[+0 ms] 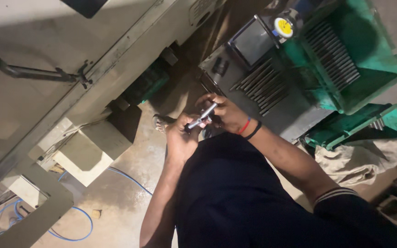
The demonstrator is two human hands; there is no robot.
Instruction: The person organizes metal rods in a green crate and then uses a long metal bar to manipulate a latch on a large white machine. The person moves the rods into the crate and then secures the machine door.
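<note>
I have a slim, silvery metal tool (pixel 202 117) held between both hands, out in front of my dark-clothed lap and above the stained concrete floor (pixel 129 183). My left hand (pixel 181 137) is curled shut around its lower end, the fingers wrapped tight. My right hand (pixel 224 112) is closed on the upper end, fingertips pinching the shaft where it tilts up and to the right; red and black bands (pixel 249 128) sit on that wrist. The tool looks like a small gauge or measuring instrument, though the light is too dim for me to be sure. Just beyond my hands stands a dark metal cabinet (pixel 253 78) with slotted vents, and beside it a green plastic crate (pixel 350 55). A round yellow-faced dial (pixel 284 27) sits on top between them. To my left runs a pale grey machine body (pixel 70 55), with a blue hose (pixel 76 218) looping across the floor beneath it. A crumpled cloth (pixel 364 158) lies by my right arm.
</note>
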